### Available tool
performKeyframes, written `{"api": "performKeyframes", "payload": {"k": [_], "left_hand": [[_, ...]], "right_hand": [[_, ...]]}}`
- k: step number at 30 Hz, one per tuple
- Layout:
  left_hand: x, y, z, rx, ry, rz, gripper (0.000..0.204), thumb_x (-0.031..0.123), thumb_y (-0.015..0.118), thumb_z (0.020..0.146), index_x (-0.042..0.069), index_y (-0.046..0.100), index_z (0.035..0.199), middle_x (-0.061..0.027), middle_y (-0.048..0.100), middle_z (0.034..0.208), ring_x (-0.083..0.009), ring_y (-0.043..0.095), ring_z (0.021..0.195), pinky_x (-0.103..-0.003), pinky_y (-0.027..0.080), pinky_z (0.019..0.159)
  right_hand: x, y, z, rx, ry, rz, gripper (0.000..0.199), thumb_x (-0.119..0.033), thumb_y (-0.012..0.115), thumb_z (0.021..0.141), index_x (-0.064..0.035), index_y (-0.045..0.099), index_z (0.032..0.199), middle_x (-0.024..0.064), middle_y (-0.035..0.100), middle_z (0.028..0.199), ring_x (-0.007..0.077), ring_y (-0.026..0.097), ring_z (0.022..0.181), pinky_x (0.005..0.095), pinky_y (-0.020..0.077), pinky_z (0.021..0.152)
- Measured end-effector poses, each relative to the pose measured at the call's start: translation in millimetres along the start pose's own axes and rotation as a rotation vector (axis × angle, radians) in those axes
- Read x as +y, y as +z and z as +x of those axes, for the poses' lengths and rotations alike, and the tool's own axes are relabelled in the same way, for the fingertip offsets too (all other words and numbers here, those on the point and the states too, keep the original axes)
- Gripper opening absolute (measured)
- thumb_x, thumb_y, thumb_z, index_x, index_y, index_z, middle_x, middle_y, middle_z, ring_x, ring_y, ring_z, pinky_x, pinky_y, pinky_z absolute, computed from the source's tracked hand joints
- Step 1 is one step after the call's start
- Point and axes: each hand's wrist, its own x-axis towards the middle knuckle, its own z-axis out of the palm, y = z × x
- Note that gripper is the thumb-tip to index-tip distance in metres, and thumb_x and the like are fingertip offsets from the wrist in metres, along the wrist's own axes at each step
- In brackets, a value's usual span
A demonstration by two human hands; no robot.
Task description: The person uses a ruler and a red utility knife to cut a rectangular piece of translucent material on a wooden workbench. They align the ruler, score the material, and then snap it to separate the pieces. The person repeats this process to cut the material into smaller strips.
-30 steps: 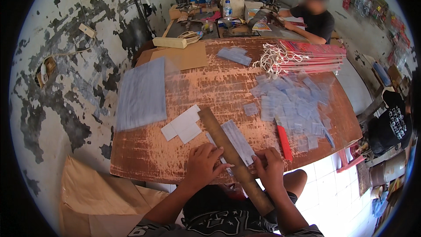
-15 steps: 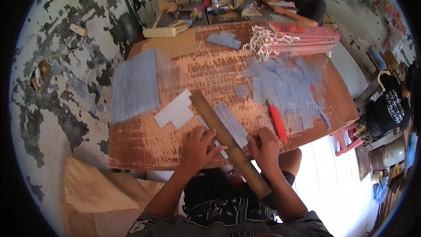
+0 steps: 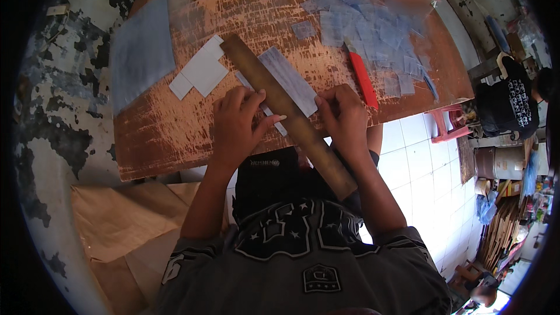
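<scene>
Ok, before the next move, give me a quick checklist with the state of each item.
1. Left hand on the brown bar: ok, thumb and fingertip touch its left side.
2. Right hand at the grey sheet: ok, it is at the sheet's near right corner.
3. Whole bar supported by the table: not ok, its near end overhangs the edge.
4. Red-handled cutter apart from both hands: ok, it lies on the table to the right of the sheet.
5. White pieces free of the bar's far end: cannot tell whether they touch.
</scene>
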Motion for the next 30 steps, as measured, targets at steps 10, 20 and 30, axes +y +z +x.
{"api": "performKeyframes", "payload": {"k": [10, 20, 30], "left_hand": [[-0.3, -2.1, 0.1, -0.069, -0.031, 0.006, 0.066, 0.052, 0.084, 0.09, 0.003, 0.074, 0.133, -0.0128, 0.065, 0.123, -0.0327, 0.064, 0.119, -0.049, 0.046, 0.104], [-1.4, -1.9, -2.0, -0.089, -0.057, -0.017, 0.069, 0.056, 0.083, 0.091, 0.003, 0.074, 0.133, -0.0158, 0.065, 0.126, -0.0351, 0.064, 0.122, -0.05, 0.045, 0.106], [0.8, -2.8, 4.3, 0.018, -0.027, -0.085, 0.052, 0.043, 0.086, 0.092, 0.003, 0.075, 0.122, -0.0108, 0.064, 0.111, -0.0325, 0.065, 0.109, -0.049, 0.047, 0.097]], "right_hand": [[-6.3, -3.3, -0.2, -0.051, 0.076, 0.053, 0.009, -0.009, 0.079, 0.095, -0.0045, 0.071, 0.093, 0.0107, 0.065, 0.088, 0.0302, 0.069, 0.077, 0.0439, 0.0524, 0.066], [-3.3, -3.8, -1.5, -0.049, 0.024, -0.009, 0.01, -0.012, 0.078, 0.096, -0.0046, 0.072, 0.095, 0.0125, 0.066, 0.09, 0.0355, 0.069, 0.084, 0.0477, 0.0533, 0.073], [-6.5, -2.4, -1.2, -0.011, 0.01, 0.006, 0.01, -0.014, 0.079, 0.096, -0.0054, 0.074, 0.095, 0.0123, 0.068, 0.09, 0.0349, 0.07, 0.083, 0.0469, 0.0549, 0.072]]}}
